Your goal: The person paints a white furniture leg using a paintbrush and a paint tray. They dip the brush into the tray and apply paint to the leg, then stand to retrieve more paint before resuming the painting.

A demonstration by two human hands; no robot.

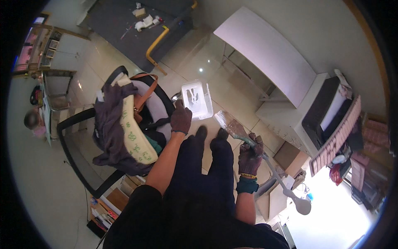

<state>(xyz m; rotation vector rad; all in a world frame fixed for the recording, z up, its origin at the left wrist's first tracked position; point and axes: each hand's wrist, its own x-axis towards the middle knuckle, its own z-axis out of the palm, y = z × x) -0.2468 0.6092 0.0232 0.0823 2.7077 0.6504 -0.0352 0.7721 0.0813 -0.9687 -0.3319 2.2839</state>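
Note:
My left hand point(181, 119), in a dark knitted glove, is closed at the near left corner of a white rectangular plastic tub point(208, 108) and appears to grip its rim. White paste-like smears point(192, 96) show inside the tub. My right hand point(251, 157), gloved too, is wrapped round the handle of a putty knife point(236, 129). Its wide blade, pale at the tip, points up and left toward the tub without touching it. From the same fist a long thin grey tool with a rounded, spoon-like end point(303, 206) reaches down to the right; its hidden part lies inside the glove.
An office chair point(85, 172) piled with clothes point(116, 118) and a brown-strapped bag point(146, 97) stands close on the left. A white table point(261, 50) and a drawer cabinet point(286, 120) are to the right. Beyond the tiled floor point(199, 68), a dark platform point(124, 31) has a yellow rail point(154, 46).

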